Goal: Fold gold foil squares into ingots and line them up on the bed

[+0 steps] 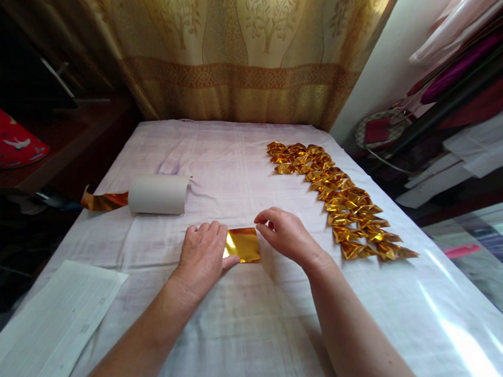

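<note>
A small rectangle of shiny gold foil paper (245, 246) lies flat on the white cloth in front of me. My left hand (204, 248) covers its left end, fingers curled over it and the thumb along the near edge. At the far right corner, my right hand (284, 232) has thumb and index finger closed together in a pinch; the foil's corner is at the fingertips. To the right, many folded gold foil pieces (349, 200) are lined up in slanting rows.
A curved white card (159, 195) stands at the left with a gold foil strip (104, 200) poking out. Printed paper sheets (56, 328) lie at the near left. Beyond the cloth-covered surface (215, 145) hangs a gold curtain (236, 48). Clothes (480, 137) hang at the right.
</note>
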`<state>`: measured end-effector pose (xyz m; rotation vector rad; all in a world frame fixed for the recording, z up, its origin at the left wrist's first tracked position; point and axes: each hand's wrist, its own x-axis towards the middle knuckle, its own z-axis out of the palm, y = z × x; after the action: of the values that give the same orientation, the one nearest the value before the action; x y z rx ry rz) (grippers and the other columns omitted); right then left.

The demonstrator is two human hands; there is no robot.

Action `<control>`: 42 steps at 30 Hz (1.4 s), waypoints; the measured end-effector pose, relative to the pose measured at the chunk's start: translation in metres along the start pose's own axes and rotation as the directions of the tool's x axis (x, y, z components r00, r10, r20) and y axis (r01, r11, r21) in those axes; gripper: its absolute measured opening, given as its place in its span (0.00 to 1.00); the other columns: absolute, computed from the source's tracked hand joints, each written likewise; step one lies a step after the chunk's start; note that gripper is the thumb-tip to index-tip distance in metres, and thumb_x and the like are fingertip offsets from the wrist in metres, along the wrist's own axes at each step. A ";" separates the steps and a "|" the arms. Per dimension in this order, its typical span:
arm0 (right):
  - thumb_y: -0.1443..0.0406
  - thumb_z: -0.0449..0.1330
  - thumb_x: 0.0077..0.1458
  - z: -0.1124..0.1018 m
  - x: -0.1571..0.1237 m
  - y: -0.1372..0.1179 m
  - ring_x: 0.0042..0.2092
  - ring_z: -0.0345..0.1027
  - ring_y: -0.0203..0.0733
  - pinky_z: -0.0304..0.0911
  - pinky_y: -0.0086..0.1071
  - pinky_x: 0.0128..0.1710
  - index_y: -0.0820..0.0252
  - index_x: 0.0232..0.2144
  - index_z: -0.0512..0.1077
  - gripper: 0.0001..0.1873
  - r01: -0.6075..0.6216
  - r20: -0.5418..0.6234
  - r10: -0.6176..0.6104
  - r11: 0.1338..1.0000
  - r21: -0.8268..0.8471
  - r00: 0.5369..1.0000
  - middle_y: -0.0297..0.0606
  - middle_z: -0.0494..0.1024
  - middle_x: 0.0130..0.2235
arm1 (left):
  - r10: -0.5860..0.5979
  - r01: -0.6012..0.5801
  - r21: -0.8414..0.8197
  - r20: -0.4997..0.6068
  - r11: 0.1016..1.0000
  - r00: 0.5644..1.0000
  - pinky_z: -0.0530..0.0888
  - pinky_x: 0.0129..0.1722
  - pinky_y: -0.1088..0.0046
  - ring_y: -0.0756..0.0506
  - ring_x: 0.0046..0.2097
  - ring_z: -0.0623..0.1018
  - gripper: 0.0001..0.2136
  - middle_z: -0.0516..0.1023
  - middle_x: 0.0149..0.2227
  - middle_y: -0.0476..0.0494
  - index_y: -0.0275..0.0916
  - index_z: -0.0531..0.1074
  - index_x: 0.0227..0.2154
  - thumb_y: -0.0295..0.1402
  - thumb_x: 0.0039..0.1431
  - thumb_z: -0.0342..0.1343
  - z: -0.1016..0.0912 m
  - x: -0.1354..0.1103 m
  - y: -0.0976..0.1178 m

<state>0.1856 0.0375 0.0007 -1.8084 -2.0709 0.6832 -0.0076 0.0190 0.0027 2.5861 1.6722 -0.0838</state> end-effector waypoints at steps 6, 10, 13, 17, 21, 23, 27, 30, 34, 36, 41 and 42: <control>0.70 0.58 0.55 0.023 -0.005 -0.019 0.33 0.69 0.36 0.57 0.27 0.33 0.56 0.34 0.75 0.07 -0.002 0.071 -0.001 0.999 0.039 0.997 0.32 0.79 0.32 | 0.008 -0.008 -0.008 -0.031 1.000 0.999 0.63 0.43 0.60 0.37 0.45 0.74 0.18 0.76 0.42 0.38 0.38 0.71 0.41 0.47 0.57 0.62 0.001 -0.001 0.000; 0.70 0.60 0.55 0.029 -0.024 -0.012 0.35 0.68 0.36 0.54 0.28 0.33 0.57 0.29 0.75 0.05 0.067 0.133 -0.055 0.994 -0.089 0.990 0.34 0.76 0.33 | 0.010 -0.010 -0.012 -0.035 1.000 0.999 0.63 0.43 0.60 0.36 0.45 0.74 0.18 0.76 0.43 0.38 0.38 0.70 0.40 0.47 0.57 0.61 0.001 -0.002 -0.001; 0.65 0.62 0.56 0.032 -0.037 -0.003 0.37 0.67 0.39 0.54 0.30 0.36 0.56 0.30 0.76 0.03 0.121 0.061 -0.114 0.983 -0.135 0.992 0.36 0.75 0.34 | 0.003 -0.004 -0.027 -0.029 1.000 1.000 0.63 0.44 0.60 0.36 0.47 0.74 0.18 0.76 0.43 0.38 0.38 0.71 0.41 0.45 0.55 0.63 0.000 -0.002 0.000; 0.64 0.64 0.56 0.040 -0.044 0.005 0.40 0.68 0.40 0.55 0.32 0.41 0.56 0.31 0.76 0.03 0.137 -0.060 -0.140 0.989 -0.049 0.988 0.36 0.76 0.36 | -0.042 0.041 -0.029 -0.048 0.999 0.998 0.62 0.43 0.60 0.34 0.47 0.73 0.21 0.76 0.43 0.35 0.36 0.71 0.41 0.49 0.55 0.62 0.004 -0.001 0.006; 0.63 0.64 0.57 0.047 -0.046 0.010 0.40 0.68 0.40 0.56 0.33 0.42 0.56 0.31 0.76 0.03 0.159 -0.126 -0.156 0.987 0.015 0.980 0.36 0.76 0.36 | -0.095 0.097 0.022 -0.080 0.995 0.992 0.62 0.43 0.59 0.34 0.47 0.72 0.24 0.75 0.43 0.34 0.36 0.71 0.42 0.52 0.55 0.61 0.011 -0.001 0.014; 0.64 0.65 0.55 0.049 -0.046 0.011 0.41 0.68 0.40 0.56 0.32 0.42 0.56 0.31 0.76 0.02 0.169 -0.140 -0.163 0.985 0.037 0.977 0.35 0.76 0.36 | -0.090 0.093 0.026 -0.085 0.995 0.992 0.63 0.43 0.59 0.34 0.47 0.72 0.24 0.75 0.44 0.34 0.36 0.71 0.43 0.52 0.55 0.61 0.011 -0.002 0.014; 0.66 0.67 0.53 0.049 -0.046 0.013 0.41 0.68 0.40 0.56 0.33 0.43 0.57 0.31 0.76 0.03 0.174 -0.160 -0.164 0.984 0.047 0.973 0.34 0.76 0.36 | -0.036 0.035 -0.013 -0.060 0.999 0.998 0.63 0.45 0.60 0.36 0.49 0.72 0.22 0.75 0.46 0.36 0.37 0.70 0.45 0.48 0.56 0.61 0.009 -0.006 0.001; 0.67 0.66 0.53 0.049 -0.046 0.014 0.40 0.68 0.39 0.57 0.33 0.43 0.57 0.31 0.76 0.02 0.189 -0.173 -0.178 0.981 0.049 0.969 0.34 0.75 0.35 | 0.033 -0.039 -0.127 -0.047 0.991 0.998 0.63 0.49 0.60 0.38 0.50 0.72 0.18 0.75 0.48 0.41 0.41 0.69 0.47 0.44 0.58 0.60 0.012 -0.009 -0.016; 0.67 0.67 0.52 0.052 -0.045 0.017 0.40 0.69 0.40 0.58 0.33 0.42 0.57 0.30 0.76 0.02 0.219 -0.199 -0.206 0.975 0.046 0.958 0.35 0.76 0.35 | 0.087 -0.092 -0.249 -0.030 0.964 0.996 0.61 0.55 0.59 0.40 0.56 0.70 0.19 0.74 0.54 0.44 0.46 0.68 0.52 0.40 0.58 0.58 0.023 -0.008 -0.037; 0.67 0.67 0.51 0.053 -0.044 0.019 0.39 0.69 0.40 0.59 0.33 0.42 0.56 0.30 0.77 0.02 0.242 -0.214 -0.226 0.969 0.050 0.950 0.35 0.76 0.35 | 0.106 -0.104 -0.292 -0.010 0.951 0.994 0.60 0.57 0.57 0.39 0.58 0.68 0.21 0.72 0.57 0.44 0.47 0.66 0.55 0.40 0.58 0.58 0.029 -0.007 -0.046; 0.68 0.65 0.52 0.056 -0.042 0.027 0.40 0.71 0.40 0.61 0.33 0.42 0.56 0.30 0.77 0.02 0.296 -0.237 -0.271 0.953 0.073 0.933 0.35 0.77 0.37 | 0.145 -0.138 -0.378 -0.008 0.916 0.989 0.57 0.62 0.57 0.40 0.62 0.65 0.24 0.68 0.62 0.45 0.47 0.65 0.57 0.39 0.57 0.55 0.043 -0.008 -0.063; 0.68 0.65 0.53 0.056 -0.042 0.029 0.40 0.71 0.40 0.61 0.33 0.43 0.56 0.30 0.77 0.02 0.305 -0.239 -0.280 0.949 0.076 0.930 0.35 0.77 0.37 | 0.150 -0.143 -0.391 -0.014 0.909 0.989 0.57 0.62 0.57 0.40 0.63 0.65 0.24 0.68 0.62 0.45 0.47 0.65 0.57 0.39 0.57 0.54 0.044 -0.008 -0.065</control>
<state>0.1869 -0.0097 -0.0585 -1.4021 -2.0447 0.4766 -0.0711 0.0344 -0.0420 2.3832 1.3175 0.2149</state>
